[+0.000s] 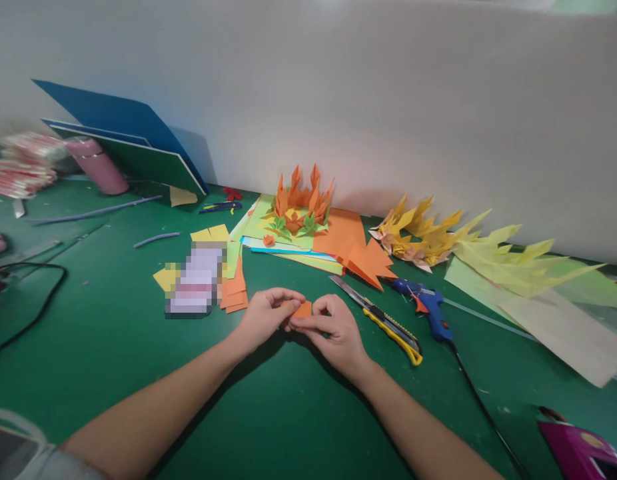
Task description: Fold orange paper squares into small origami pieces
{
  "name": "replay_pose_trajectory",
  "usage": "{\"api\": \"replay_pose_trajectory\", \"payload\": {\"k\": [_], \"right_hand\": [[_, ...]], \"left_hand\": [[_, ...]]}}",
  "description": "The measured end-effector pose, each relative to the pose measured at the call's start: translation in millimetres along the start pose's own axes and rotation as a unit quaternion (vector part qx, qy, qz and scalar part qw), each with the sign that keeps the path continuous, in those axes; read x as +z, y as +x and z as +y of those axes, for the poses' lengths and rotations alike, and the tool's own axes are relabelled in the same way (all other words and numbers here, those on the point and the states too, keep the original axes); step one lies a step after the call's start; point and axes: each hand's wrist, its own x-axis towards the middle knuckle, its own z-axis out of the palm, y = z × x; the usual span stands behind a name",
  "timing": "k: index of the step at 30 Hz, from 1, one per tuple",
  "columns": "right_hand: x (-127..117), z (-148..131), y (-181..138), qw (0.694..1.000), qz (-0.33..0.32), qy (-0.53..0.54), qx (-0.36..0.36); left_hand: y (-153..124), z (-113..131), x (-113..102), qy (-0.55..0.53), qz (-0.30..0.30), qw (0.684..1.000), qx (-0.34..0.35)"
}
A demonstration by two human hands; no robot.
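Note:
Between my hands is a small folded piece of orange paper, held just above the green table. My left hand pinches its left side, thumb on top. My right hand grips the other side, its fingers curled and partly hiding the paper. Left of my left hand lie several orange paper slips, overlapping. A yellow utility knife with its blade out rests to the right of my right hand. Beyond the hands stands an orange folded-paper crown with green leaf shapes at its base.
A blue glue gun with a black cord lies right of the knife. Yellow paper crowns stand at the back right. A blurred phone lies left. Farther back are a pink bottle and leaning blue and green boards.

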Motion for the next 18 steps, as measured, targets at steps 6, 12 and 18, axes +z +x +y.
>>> {"api": "replay_pose_trajectory", "payload": {"k": [6,12,18], "right_hand": [[-2.1,-0.2,-0.5,1.000,0.013,0.002,-0.019],[-3.3,0.0,2.9,0.999,-0.003,0.047,0.016],[-2.4,2.3,2.7,0.994,-0.001,0.077,0.072]], "left_hand": [[-3.1,0.7,1.3,0.019,0.004,0.999,0.030],[-2.8,3.6,1.3,-0.003,0.016,0.999,0.049],[0.8,-0.8,-2.1,-0.012,-0.001,1.000,0.016]]}}
